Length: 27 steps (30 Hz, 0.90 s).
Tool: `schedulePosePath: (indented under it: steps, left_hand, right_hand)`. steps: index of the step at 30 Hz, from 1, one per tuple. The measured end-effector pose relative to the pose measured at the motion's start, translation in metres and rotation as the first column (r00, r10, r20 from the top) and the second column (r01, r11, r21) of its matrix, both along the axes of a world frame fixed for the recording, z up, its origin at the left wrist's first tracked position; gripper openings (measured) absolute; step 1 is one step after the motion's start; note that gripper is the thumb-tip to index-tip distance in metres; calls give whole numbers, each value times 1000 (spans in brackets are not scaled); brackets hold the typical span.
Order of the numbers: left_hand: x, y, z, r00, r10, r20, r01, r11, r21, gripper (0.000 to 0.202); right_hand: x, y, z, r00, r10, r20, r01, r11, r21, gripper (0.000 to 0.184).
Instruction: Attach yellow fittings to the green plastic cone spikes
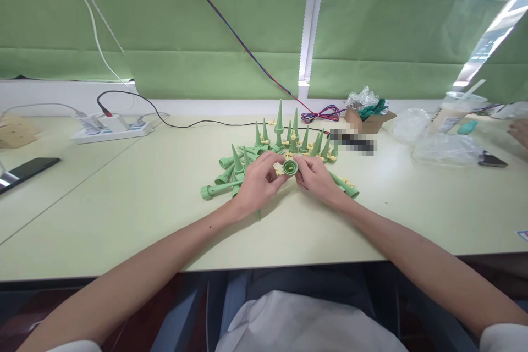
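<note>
A green plastic cone spike (290,166) points its open round end at me, held between both hands. My left hand (259,180) is curled, its fingertips pinched on the spike's left side. My right hand (317,177) is curled too, gripping the right side. Behind and around them lies a pile of the same green spikes (284,137), several standing upright, others lying flat (216,189) to the left and right (344,184). Small yellow parts (331,158) sit among them.
A white power strip (111,129) with cables lies at the back left, a dark phone (25,170) at the far left. Back right: a small cardboard box (368,119), clear plastic bags (445,148), a bottle (451,113), another phone (493,160). Another person's hand (520,131) is at the right edge.
</note>
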<state>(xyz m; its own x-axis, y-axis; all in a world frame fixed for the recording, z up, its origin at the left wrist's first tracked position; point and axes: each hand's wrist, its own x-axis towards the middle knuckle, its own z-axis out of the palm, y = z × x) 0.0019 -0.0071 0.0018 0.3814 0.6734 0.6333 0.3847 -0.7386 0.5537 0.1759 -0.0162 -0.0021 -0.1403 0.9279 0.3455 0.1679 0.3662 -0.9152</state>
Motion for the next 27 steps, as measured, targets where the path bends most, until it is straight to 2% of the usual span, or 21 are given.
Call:
schedulePosePath:
  steps: [4,7,9,13,15,17,27]
  left_hand:
    - [1,-2,6,999,40,9,-36,967,-252,22]
    - [1,-1,9,996,22,92,19,908,-419,24]
    - [2,0,11,985,0,172,92,847,-523,26]
    - [3,2,13,952,-58,300,258,677,-689,45]
    - [4,2,14,933,-89,350,329,607,-724,48]
    - [3,1,14,917,-116,381,377,564,-735,47]
    - [0,1,12,872,-139,470,467,527,-710,37]
  right_hand:
    - [0,2,-3,1000,-19,4,19,999,50,53]
    - [0,4,-4,998,-17,-59,21,998,63,50]
    - [0,4,-4,996,-18,-89,23,998,64,50]
    - [1,4,-3,996,-4,-92,10,998,68,50]
    - [2,4,-4,998,-2,-65,7,997,71,50]
    - [2,4,-4,999,-3,-35,6,998,69,49]
    - [2,3,-4,999,35,2,-35,995,93,48]
